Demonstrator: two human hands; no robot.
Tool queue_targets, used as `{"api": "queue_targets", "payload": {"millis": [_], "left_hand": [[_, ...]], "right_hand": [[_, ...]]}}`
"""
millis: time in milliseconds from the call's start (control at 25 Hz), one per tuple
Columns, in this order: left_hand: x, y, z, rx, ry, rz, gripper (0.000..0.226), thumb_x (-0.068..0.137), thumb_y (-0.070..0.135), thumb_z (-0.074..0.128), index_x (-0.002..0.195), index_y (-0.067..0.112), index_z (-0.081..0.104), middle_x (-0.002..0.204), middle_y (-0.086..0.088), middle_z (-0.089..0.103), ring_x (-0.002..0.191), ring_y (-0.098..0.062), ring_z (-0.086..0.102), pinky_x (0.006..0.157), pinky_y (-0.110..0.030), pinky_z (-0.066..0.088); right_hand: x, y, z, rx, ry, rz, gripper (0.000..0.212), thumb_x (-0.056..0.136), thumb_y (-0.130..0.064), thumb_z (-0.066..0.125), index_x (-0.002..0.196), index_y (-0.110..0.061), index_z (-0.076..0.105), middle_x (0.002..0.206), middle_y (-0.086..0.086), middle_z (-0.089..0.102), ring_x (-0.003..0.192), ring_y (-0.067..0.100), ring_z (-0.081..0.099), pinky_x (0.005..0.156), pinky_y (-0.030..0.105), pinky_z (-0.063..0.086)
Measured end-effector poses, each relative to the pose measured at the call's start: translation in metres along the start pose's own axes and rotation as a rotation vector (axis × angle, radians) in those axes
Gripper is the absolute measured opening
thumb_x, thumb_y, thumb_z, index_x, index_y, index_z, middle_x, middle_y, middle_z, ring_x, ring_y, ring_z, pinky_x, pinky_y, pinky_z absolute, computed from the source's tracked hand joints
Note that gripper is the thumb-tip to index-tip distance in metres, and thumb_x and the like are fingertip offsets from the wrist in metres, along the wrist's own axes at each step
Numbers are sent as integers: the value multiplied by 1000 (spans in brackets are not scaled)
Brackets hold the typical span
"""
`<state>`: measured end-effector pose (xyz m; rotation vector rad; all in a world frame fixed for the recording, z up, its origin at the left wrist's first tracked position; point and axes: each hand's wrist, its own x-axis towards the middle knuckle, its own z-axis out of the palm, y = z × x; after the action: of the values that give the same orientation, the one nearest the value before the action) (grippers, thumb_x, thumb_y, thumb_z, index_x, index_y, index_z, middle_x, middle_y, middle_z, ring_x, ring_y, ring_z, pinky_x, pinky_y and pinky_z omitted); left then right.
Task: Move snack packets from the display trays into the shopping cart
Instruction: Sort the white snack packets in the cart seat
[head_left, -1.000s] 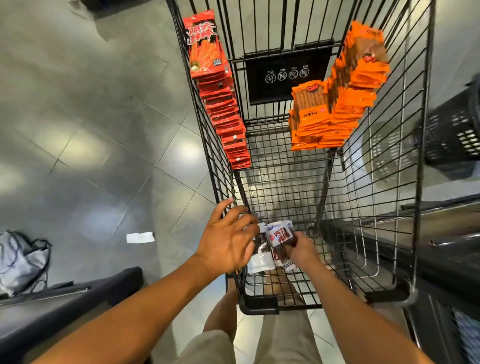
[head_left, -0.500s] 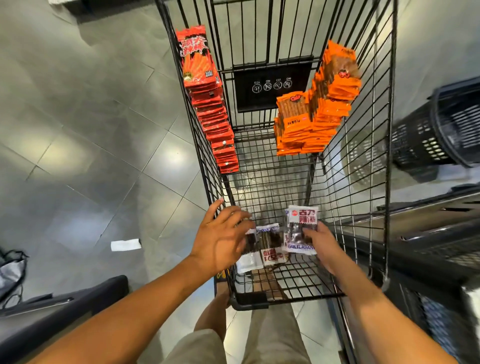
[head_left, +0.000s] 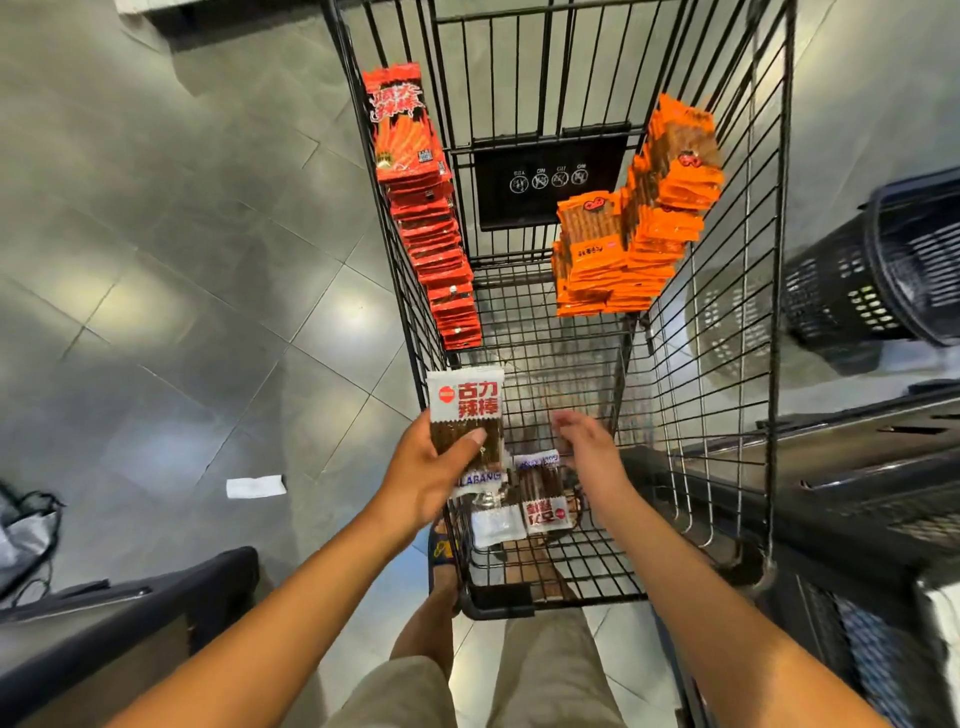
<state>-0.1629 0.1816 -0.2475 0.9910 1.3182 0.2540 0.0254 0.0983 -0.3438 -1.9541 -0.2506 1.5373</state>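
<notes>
A black wire shopping cart (head_left: 727, 364) stands in front of me. My left hand (head_left: 431, 467) grips a white snack packet (head_left: 466, 402) with red lettering, upright, at the cart's near left corner. My right hand (head_left: 589, 444) hovers inside the cart with loosely bent fingers and holds nothing. Below it two similar white packets (head_left: 540, 493) lie on the cart floor. A tall stack of red packets (head_left: 431, 218) leans on the left wall. Orange packets (head_left: 634, 239) are piled at the far right.
A black plastic basket (head_left: 883, 265) sits to the right of the cart. Dark display shelving (head_left: 857, 483) runs along the right side, another dark fixture (head_left: 114, 623) at lower left. A white paper scrap (head_left: 255, 487) and a grey bag (head_left: 21, 540) lie on the tiled floor.
The white packet has passed from my right hand to my left, which now holds it upright at the cart's left corner. My right hand has come away with nothing in it.
</notes>
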Motion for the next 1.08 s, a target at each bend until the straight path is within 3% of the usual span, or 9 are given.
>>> {"api": "queue_targets", "payload": {"millis": [80,200,320,400,480,600,720,960,1080], "left_hand": [[2,-5,-14,30,61,-5,27,99,16,66,123,27,60,116,7,74,104,-4,71,91,-21,58],[3,-13,-22,7,70,-47,27,99,19,66,124,27,62,116,6,75,104,-10,72,87,-23,59],[4,-17,-25,12,67,-28,30,99,20,65,128,23,60,116,6,74,103,-8,73,84,-19,58],[4,-18,-26,14,60,-23,30,99,20,65,128,23,60,115,8,74,102,-7,73,82,-18,58],[4,-19,-26,20,60,-27,31,99,21,65,129,23,60,116,7,74,104,-9,72,85,-20,59],[2,-19,-25,5,60,-29,31,99,21,65,129,24,60,118,4,74,105,-11,73,87,-24,60],[-5,-12,-23,-6,34,-35,25,100,21,65,123,29,61,116,5,74,101,-9,74,80,-21,60],[-40,11,-21,19,-111,-37,17,104,17,57,117,27,63,109,4,76,91,-8,75,73,-25,58],[-61,30,-11,-28,-219,-38,25,106,11,45,116,20,66,109,-5,78,95,-20,74,78,-34,57]], "right_hand": [[37,52,-2,-285,67,161,24,97,-26,56,120,-21,61,113,3,65,104,23,62,95,46,52],[92,142,5,-608,-29,257,36,86,-26,66,119,-14,59,115,12,67,101,30,65,91,45,55],[79,135,26,-608,56,279,35,86,-37,73,103,-16,51,102,7,63,85,25,59,69,32,50],[71,130,34,-631,100,265,33,85,-43,75,100,-21,54,98,5,63,81,23,58,66,29,47],[65,123,35,-623,85,239,29,85,-37,77,107,-24,63,104,3,67,83,20,59,71,29,49],[47,107,23,-596,114,234,13,94,-22,68,101,-26,58,96,4,61,78,17,52,69,28,43],[16,82,2,-455,145,106,5,96,-19,66,99,-21,63,103,6,69,91,22,61,82,34,51],[-92,18,-32,-84,229,-94,9,96,-15,66,105,-13,69,90,0,74,79,13,71,62,24,52],[-157,6,-44,53,300,-209,8,96,-15,66,101,-17,71,88,-1,78,80,12,74,71,30,56]]}}
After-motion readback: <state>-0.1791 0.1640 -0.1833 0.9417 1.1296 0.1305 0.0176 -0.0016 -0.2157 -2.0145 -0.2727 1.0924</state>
